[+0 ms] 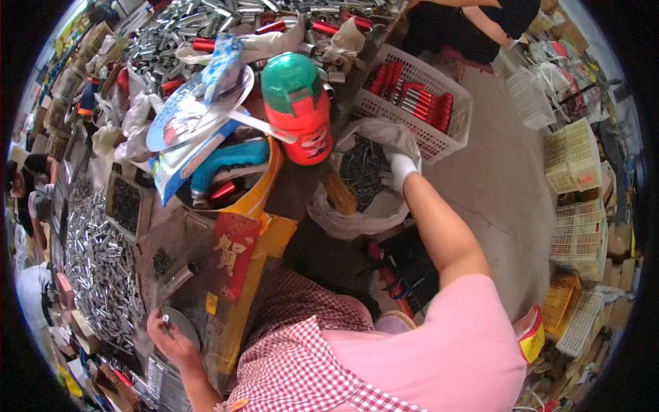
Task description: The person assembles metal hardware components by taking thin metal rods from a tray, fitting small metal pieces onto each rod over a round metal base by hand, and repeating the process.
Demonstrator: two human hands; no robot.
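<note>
Your L hand (pixel 171 340) is low on the left, thumb and fingertips pinching 1 small shiny part (pixel 165 318) over a grey disc (pixel 190 331). Your R hand, in a white glove (pixel 403 172), is at the right inner side of the bag (pixel 367 225), by the dark pins (pixel 364 168). Fingers are out of sight there, so can't tell if they're spread or closed on anything.

What could go wrong, L side: that part is tiny and the grip is fingertips only, so a slip would prob. drop it. Worst spot for it is the metal pile (pixel 103 281) nearby (lots of similar shiny bits, hard to find again). The tube (pixel 180 277) is just beyond your fingers; if it's loose (can't tell), a bump might roll it into the small dark heap (pixel 162 261) & scatter that.

R side: the bag's rim is soft, so dragging your wrist on it could fold it in or tip pins out onto the floor (pixel 498 199). Pins look thin, prob. sharp; grabbing fast w/o looking could poke thru the glove or bring up too many. The tan bundle (pixel 339 194) lies at the bag's left side; a wide sweep might knock it, or hit the bottle (pixel 298 106) beyond. With 2 hands this far apart, you can't watch both at once.
</note>
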